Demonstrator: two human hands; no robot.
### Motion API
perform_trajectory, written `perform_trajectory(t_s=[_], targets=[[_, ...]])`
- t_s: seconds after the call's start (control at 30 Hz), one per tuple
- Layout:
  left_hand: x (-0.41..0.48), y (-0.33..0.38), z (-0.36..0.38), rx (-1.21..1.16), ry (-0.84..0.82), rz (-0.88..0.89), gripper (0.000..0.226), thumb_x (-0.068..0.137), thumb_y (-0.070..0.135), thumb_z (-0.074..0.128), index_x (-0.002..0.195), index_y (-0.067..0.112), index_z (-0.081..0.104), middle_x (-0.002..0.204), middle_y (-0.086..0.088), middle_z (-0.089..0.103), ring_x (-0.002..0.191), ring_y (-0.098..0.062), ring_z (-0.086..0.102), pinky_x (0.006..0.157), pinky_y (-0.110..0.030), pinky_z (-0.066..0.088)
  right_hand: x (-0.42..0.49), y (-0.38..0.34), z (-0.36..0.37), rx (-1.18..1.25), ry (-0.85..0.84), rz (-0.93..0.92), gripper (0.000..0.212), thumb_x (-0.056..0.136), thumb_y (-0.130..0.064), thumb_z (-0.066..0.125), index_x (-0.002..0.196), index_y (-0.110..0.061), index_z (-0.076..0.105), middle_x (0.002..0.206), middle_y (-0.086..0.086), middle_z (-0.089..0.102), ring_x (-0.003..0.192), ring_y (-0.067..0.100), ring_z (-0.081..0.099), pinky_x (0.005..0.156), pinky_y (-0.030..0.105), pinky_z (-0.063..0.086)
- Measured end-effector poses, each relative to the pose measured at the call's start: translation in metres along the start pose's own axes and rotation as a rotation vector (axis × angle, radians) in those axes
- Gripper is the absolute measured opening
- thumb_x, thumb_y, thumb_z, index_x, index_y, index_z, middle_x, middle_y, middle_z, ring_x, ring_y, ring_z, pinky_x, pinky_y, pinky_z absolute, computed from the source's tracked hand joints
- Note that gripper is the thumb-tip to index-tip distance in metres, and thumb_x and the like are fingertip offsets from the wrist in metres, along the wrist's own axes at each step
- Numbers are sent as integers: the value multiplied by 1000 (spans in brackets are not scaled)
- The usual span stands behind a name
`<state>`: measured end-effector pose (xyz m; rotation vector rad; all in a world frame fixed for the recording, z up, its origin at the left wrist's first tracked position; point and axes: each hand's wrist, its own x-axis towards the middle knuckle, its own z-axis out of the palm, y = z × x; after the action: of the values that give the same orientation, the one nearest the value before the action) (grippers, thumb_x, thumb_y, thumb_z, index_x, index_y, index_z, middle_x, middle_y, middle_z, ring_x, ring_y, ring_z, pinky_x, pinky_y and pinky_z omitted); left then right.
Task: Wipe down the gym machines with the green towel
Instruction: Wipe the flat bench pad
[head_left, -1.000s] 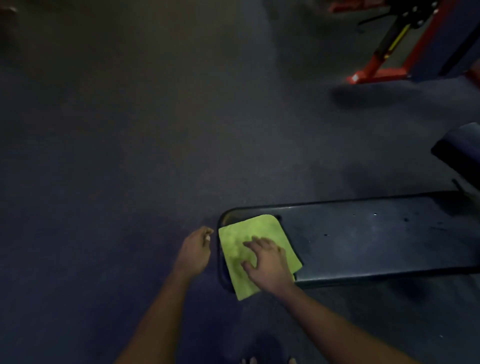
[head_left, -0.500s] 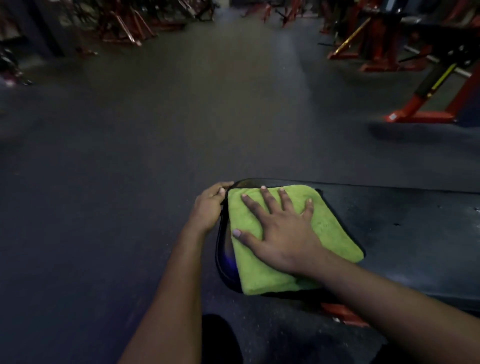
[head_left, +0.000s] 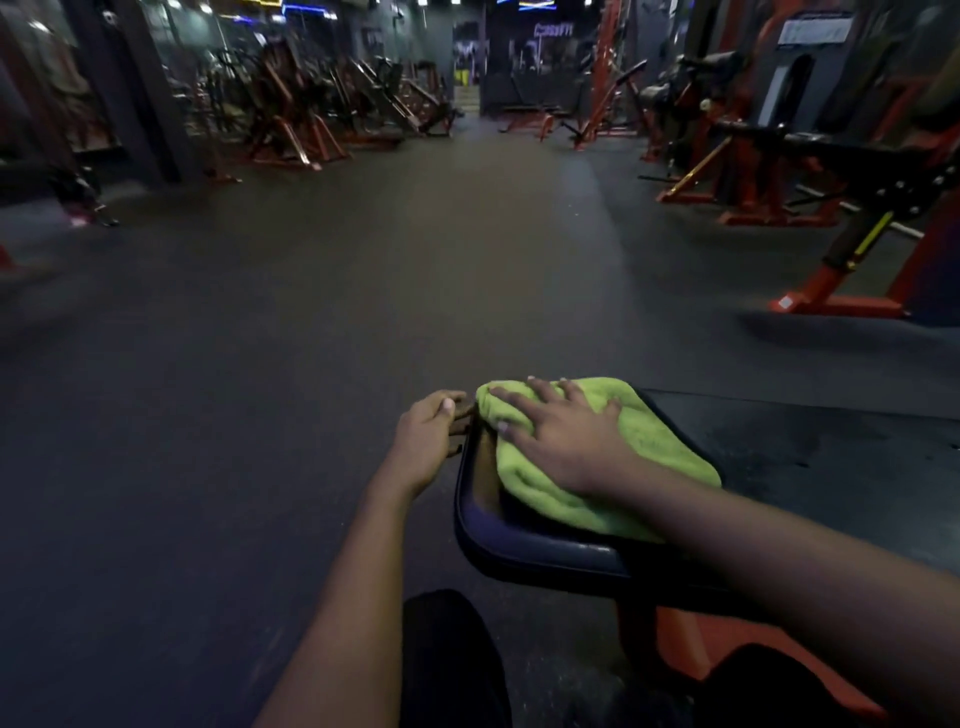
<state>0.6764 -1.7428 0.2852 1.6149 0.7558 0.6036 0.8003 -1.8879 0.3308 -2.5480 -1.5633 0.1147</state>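
A folded green towel (head_left: 660, 447) lies on the left end of a black padded bench (head_left: 831, 457). My right hand (head_left: 561, 436) presses flat on the towel with its fingers spread toward the bench's far left corner. My left hand (head_left: 428, 434) grips the bench's left edge, its fingers curled round the pad's rim just beside the towel. The bench stands on an orange frame (head_left: 691, 644), seen below the pad.
Dark rubber floor (head_left: 311, 364) stretches ahead and to the left. Orange-framed machines stand at the right (head_left: 841, 291) and along the far back left (head_left: 291, 119). My dark-clad knees (head_left: 452, 660) show at the bottom.
The view has tilted up from the floor to the gym hall. My right hand slid the towel toward the bench's far left corner. My left hand came onto the bench edge and grips it.
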Motion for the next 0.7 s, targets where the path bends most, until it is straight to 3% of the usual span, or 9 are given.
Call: perform_trajectory(t_s=[0.13, 0.23, 0.37, 0.53, 0.6, 0.7], targets=[[-11, -14, -8, 48, 46, 54, 29, 110, 21, 36, 106, 26, 65, 114, -2, 72, 100, -16, 70, 84, -35, 53, 61, 11, -4, 37, 37, 106, 53, 102, -62, 26, 153, -49, 31, 158, -2, 40, 143, 34, 38, 106, 79, 17], [-24, -16, -14, 59, 41, 59, 30, 110, 19, 36, 106, 20, 66, 110, -1, 74, 98, -15, 71, 84, -34, 53, 83, 12, -7, 52, -6, 147, 51, 102, -59, 29, 147, -40, 45, 155, -2, 46, 141, 33, 42, 109, 74, 16], [-28, -13, -25, 114, 151, 118, 30, 109, 18, 36, 111, 10, 65, 102, -6, 74, 88, -19, 71, 69, -22, 51, 59, 1, -7, 1, -1, -112, 46, 105, -54, 35, 148, -39, 45, 160, -16, 37, 148, 20, 35, 112, 65, 23], [-19, -6, -27, 182, 184, 172, 30, 110, 20, 36, 120, 13, 63, 104, -5, 73, 85, -7, 69, 75, -26, 51, -1, 5, 2, 26, -9, -504, 51, 99, -61, 30, 145, -48, 46, 158, -28, 34, 147, 1, 28, 109, 45, 22], [-17, -6, -28, 187, 185, 179, 30, 110, 21, 36, 124, 16, 61, 107, -4, 73, 87, -4, 68, 79, -28, 51, 6, 7, 1, 50, -2, -469, 53, 98, -63, 29, 145, -46, 46, 157, -27, 36, 146, 3, 30, 112, 48, 24], [-19, -11, -30, 199, 209, 166, 31, 110, 26, 36, 130, 19, 58, 111, -3, 71, 94, -9, 67, 88, -34, 52, 49, -3, -1, 13, 7, -230, 50, 104, -59, 35, 148, -39, 45, 156, -13, 43, 145, 18, 37, 112, 59, 27]])
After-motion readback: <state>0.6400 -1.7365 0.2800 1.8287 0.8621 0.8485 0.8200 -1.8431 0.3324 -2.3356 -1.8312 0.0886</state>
